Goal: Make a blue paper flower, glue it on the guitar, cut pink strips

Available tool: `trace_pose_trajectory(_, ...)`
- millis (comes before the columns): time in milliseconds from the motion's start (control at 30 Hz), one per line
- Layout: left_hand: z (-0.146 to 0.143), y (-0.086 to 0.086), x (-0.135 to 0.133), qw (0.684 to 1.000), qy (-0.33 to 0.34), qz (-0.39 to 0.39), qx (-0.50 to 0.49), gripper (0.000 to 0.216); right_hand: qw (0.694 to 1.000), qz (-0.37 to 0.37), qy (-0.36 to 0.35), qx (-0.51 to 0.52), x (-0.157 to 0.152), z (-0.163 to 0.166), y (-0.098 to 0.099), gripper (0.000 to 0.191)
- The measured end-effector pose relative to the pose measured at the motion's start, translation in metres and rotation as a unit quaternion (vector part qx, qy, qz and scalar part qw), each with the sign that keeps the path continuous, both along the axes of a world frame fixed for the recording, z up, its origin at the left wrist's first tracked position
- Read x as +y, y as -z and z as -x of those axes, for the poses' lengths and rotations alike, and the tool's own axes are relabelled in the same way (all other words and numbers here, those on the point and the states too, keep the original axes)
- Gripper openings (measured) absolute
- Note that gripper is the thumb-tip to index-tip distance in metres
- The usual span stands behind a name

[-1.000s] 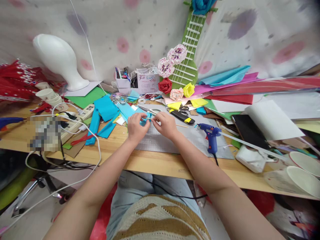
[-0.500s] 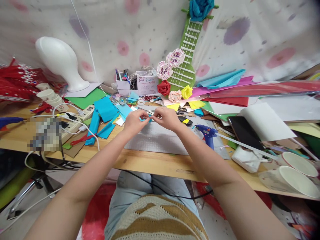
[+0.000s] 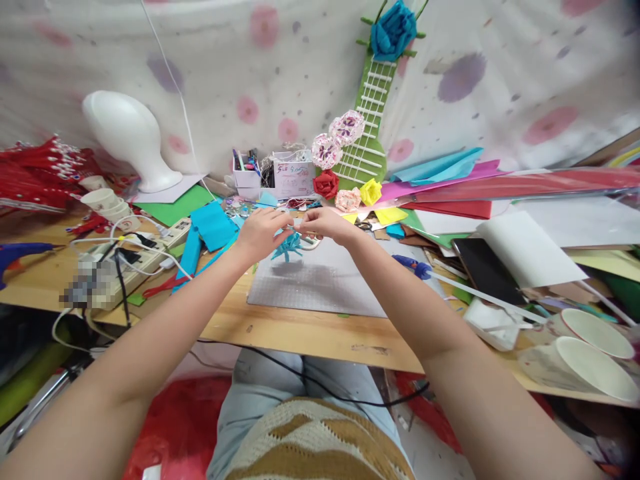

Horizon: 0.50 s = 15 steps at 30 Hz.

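My left hand [image 3: 261, 231] and my right hand [image 3: 321, 224] meet above the grey cutting mat [image 3: 325, 283], fingers pinched together. Between them hangs a small blue paper flower piece [image 3: 289, 245] with fringed, curled strips, lifted off the mat and casting a shadow on it. Both hands grip its upper end. A thin stick may run through it, but I cannot make that out clearly.
A blue glue gun [image 3: 414, 265] lies right of the mat. Blue paper scraps [image 3: 212, 224] and a power strip [image 3: 133, 260] are at left. Paper roses [image 3: 326, 182], a green felt guitar [image 3: 369, 127], a white foam head [image 3: 127, 137], paper cups [image 3: 580, 360] and coloured sheets crowd the wooden table [image 3: 300, 330].
Both hands have risen off the mat and moved away from me, lifting the blue fringed piece, which now hangs below the fingers. The view has tilted upward.
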<state>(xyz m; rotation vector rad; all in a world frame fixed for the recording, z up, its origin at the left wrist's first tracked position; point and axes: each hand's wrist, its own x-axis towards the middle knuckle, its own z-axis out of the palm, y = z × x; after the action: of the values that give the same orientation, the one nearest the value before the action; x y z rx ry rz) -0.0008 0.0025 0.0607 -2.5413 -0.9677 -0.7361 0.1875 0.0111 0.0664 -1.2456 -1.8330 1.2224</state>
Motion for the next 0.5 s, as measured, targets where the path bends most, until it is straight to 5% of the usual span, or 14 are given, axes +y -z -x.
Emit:
trace_pose_trajectory(267,0.006,0.002,0.003,0.999,0.009,-0.036,-0.009,0.018,1.000,-0.020,-0.016,-0.003,0.001,0.006,0.001,0.022)
trace_pose_trajectory(500,0.012,0.003,0.009,1.000,0.020,-0.006,0.009,0.016,0.963,-0.253,0.014,-0.093,-0.003,0.016,0.017,0.010)
